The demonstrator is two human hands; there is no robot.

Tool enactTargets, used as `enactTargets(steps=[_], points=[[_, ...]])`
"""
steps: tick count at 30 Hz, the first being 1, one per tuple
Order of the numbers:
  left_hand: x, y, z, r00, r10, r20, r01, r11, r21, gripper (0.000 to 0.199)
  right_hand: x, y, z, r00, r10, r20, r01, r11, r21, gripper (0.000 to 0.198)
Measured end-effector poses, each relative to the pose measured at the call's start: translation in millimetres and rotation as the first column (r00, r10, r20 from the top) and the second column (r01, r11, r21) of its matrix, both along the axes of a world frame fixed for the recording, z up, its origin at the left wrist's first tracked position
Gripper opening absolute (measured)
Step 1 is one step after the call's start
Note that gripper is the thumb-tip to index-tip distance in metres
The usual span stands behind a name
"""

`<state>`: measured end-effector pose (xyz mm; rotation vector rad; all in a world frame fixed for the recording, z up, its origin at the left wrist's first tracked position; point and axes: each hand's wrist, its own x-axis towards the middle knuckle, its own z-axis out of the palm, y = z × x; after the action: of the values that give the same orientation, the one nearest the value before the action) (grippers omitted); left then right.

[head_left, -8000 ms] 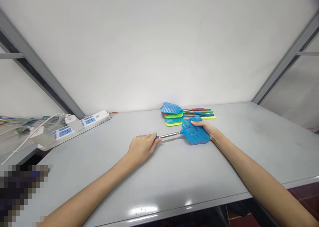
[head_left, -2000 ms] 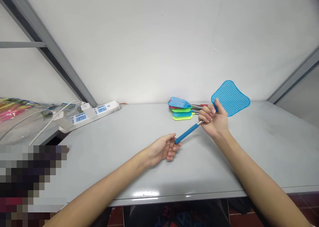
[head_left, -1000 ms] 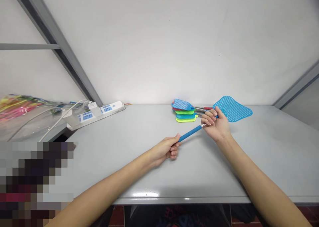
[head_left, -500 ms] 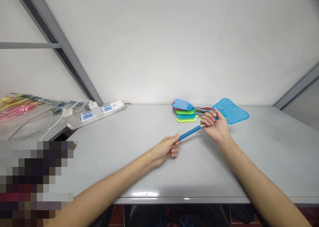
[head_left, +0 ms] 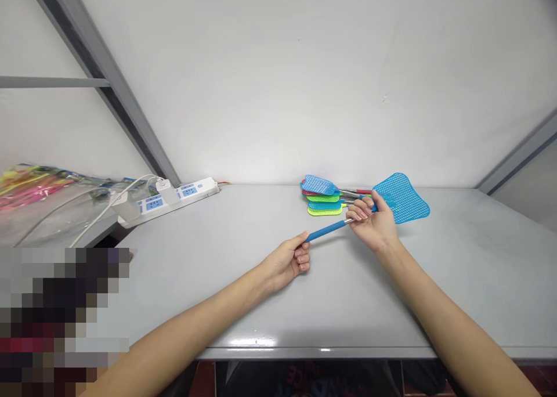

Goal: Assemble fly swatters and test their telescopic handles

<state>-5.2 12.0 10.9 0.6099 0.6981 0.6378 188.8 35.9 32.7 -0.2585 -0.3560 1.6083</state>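
Both my hands hold one blue fly swatter point(head_left: 407, 199) above the grey table. My left hand point(head_left: 287, 263) is closed around the end of its blue handle. My right hand point(head_left: 374, 220) grips the swatter near its head, over the base of the mesh, with a short bit of metal rod showing beside the fingers. The mesh head points to the right. Just behind lies a pile of several fly swatters point(head_left: 322, 185) with blue, green, red and yellow heads, heads to the left. My right hand hides part of their handles.
On the left, a white power strip point(head_left: 191, 195) with plugged-in adapters and white cables lies on the table point(head_left: 243, 217). Clear plastic bags with colourful items point(head_left: 39, 185) sit farther left. A white wall point(head_left: 278, 83) rises behind. A pixelated patch covers the lower left.
The held swatter has shifted slightly left and turned a little flatter, its head dipping slightly. Both hands keep their grip. The pile has not moved.
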Motion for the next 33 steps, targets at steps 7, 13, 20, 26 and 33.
enactTargets(steps=[7, 13, 20, 26, 33], points=[[2.0, -1.2, -0.1, 0.998, 0.064, 0.008, -0.064, 0.998, 0.023, 0.027, -0.7, 0.7, -1.3, 1.000, -0.018, 0.009, 0.018, 1.000, -0.018, 0.033], [2.2, -2.4, -0.4, 0.995, 0.092, 0.032, -0.093, 0.996, 0.013, 0.027, -1.3, 0.8, -0.9, 0.999, -0.027, 0.022, 0.027, 1.000, -0.006, 0.034], [3.8, -4.3, -0.2, 0.988, 0.153, 0.037, -0.153, 0.988, 0.008, 0.025, -2.3, 1.1, -0.7, 0.999, -0.024, 0.025, 0.024, 1.000, -0.007, 0.034], [3.0, -2.1, -2.6, 0.986, 0.160, 0.037, -0.160, 0.987, -0.007, 0.028, -3.2, 2.1, -4.4, 1.000, -0.007, 0.014, 0.007, 1.000, -0.011, 0.034], [-0.2, -1.2, -4.2, 0.998, 0.044, -0.045, -0.041, 0.997, 0.069, 0.030, -6.5, 2.6, -6.5, 1.000, 0.009, -0.005, -0.010, 1.000, -0.012, 0.032]])
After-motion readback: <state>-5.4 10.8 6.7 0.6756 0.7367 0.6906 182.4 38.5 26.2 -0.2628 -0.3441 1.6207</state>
